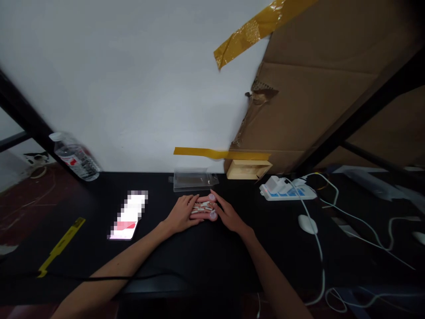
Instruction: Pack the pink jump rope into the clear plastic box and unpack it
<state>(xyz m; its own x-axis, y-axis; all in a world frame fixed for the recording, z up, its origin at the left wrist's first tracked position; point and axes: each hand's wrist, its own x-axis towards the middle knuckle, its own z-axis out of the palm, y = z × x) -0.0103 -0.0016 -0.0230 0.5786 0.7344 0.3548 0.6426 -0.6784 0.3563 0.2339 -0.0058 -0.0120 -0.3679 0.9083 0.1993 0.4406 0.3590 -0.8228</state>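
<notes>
On the black table in front of me lies a small bundle (pixel 203 207): two pink, handle-like rods with pale round ends, and several short white and brownish pieces between them. My left hand (pixel 183 213) covers its left end, with the thumb along the near rod and the fingers on the far side. From the right, my right hand (pixel 228 213) presses its fingers against the pale round ends. Both hands grip the bundle from opposite sides. The left tips of the rods are hidden under my left palm. Just behind stands a clear plastic tray (pixel 191 180).
A lit phone (pixel 128 217), a yellow strip (pixel 61 248) and a water bottle (pixel 76 159) are on the left. At the back is a shallow light-wood box (pixel 249 169). On the right are a power strip (pixel 288 190), a white mouse (pixel 307 224) and white cables (pixel 321 257).
</notes>
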